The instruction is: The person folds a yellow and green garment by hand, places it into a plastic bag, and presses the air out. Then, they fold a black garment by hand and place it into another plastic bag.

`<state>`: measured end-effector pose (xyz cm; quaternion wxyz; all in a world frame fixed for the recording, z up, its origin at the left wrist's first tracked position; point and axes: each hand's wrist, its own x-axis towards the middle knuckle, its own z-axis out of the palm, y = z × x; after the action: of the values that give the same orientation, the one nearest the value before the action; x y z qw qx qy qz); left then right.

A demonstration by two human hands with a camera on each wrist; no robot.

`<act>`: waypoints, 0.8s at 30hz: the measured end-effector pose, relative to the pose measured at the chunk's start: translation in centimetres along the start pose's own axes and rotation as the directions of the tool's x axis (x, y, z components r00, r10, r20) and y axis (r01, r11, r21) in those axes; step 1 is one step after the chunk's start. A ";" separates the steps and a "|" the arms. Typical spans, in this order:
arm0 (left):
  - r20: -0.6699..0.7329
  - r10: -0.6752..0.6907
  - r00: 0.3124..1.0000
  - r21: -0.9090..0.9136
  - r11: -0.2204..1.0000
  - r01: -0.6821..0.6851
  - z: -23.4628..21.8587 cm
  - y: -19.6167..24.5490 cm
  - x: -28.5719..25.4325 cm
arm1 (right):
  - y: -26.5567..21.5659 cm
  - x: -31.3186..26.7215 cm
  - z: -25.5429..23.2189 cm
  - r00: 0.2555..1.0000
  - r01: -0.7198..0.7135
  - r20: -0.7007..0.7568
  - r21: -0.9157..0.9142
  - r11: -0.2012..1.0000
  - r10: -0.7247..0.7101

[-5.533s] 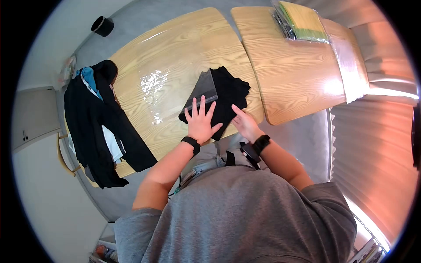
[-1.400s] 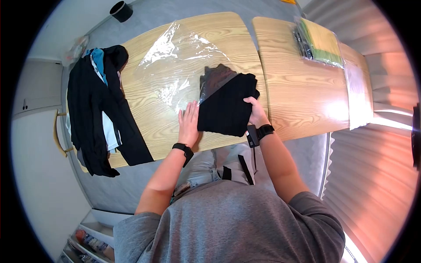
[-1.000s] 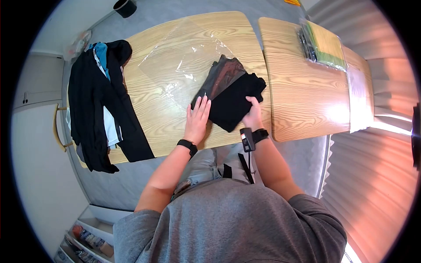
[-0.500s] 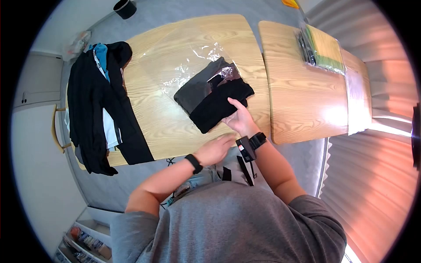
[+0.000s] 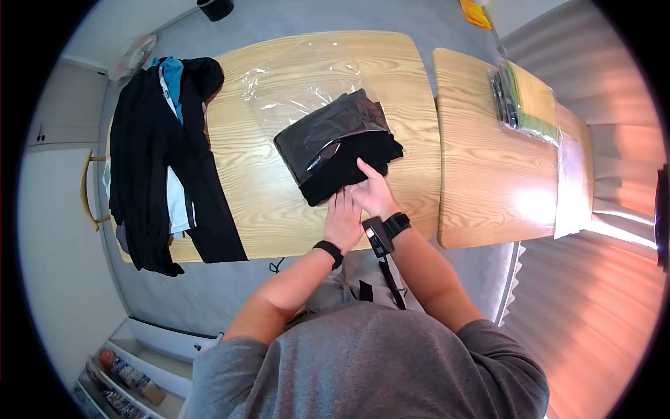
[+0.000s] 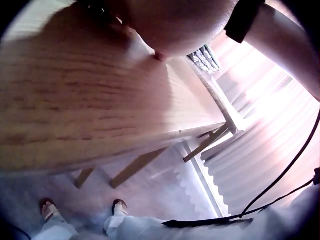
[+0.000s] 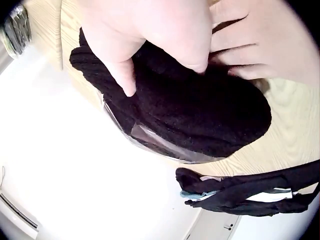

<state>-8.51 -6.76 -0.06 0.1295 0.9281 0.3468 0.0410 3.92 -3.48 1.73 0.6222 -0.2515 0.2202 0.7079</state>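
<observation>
A folded black knit garment (image 5: 352,156) lies on the table, its far part inside a clear plastic bag (image 5: 296,73) and its near part uncovered. My right hand (image 5: 373,190) holds the garment's near edge, thumb across the top; in the right wrist view its thumb (image 7: 127,75) presses into the knit. My left hand (image 5: 343,220) lies beside it, fingers straight, the tips touching the near edge. Left fingers (image 7: 245,37) also show in the right wrist view, close against the garment. In the left wrist view the left hand (image 6: 175,22) appears at the top, and the garment is hidden.
Dark clothes (image 5: 157,160) with white and blue pieces drape over the table's left end. A second table (image 5: 481,188) stands at the right, bearing bagged yellow-green textiles (image 5: 530,98) and clear plastic (image 5: 572,185). A wooden chair back (image 5: 87,188) is at the left edge.
The bag has come over most of the garment, which has turned and been pressed into it. My left hand moved from the garment's left side to its near edge, beside my right hand.
</observation>
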 end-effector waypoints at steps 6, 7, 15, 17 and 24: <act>0.017 0.012 1.000 -0.065 0.998 -0.011 -0.4 -0.7 -0.1 | -0.3 2.0 -0.9 0.998 -0.046 0.041 -0.019 0.999 0.046; 0.077 0.030 0.997 -0.047 0.999 -0.027 -0.7 -0.9 -0.2 | -0.5 1.8 -1.4 0.991 -0.132 0.031 0.002 0.991 0.132; 0.002 0.024 1.000 -0.101 0.995 -0.024 0.1 -1.3 -0.7 | -1.7 -5.7 2.4 0.889 0.068 -0.123 -0.917 0.393 -0.441; 0.027 0.017 0.999 -0.068 0.998 -0.015 0.2 -1.2 -0.8 | -0.9 -5.0 4.6 0.916 0.234 0.012 -0.827 0.512 -0.400; 0.041 0.003 0.999 -0.043 0.999 -0.001 -0.2 -1.3 -0.6 | -1.9 3.0 4.3 0.992 0.047 -0.106 -0.165 0.985 -0.065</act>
<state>-9.86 -6.18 -0.19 0.1565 0.9261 0.3420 0.0296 5.10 1.80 3.16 0.6061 -0.3464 0.1890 0.6906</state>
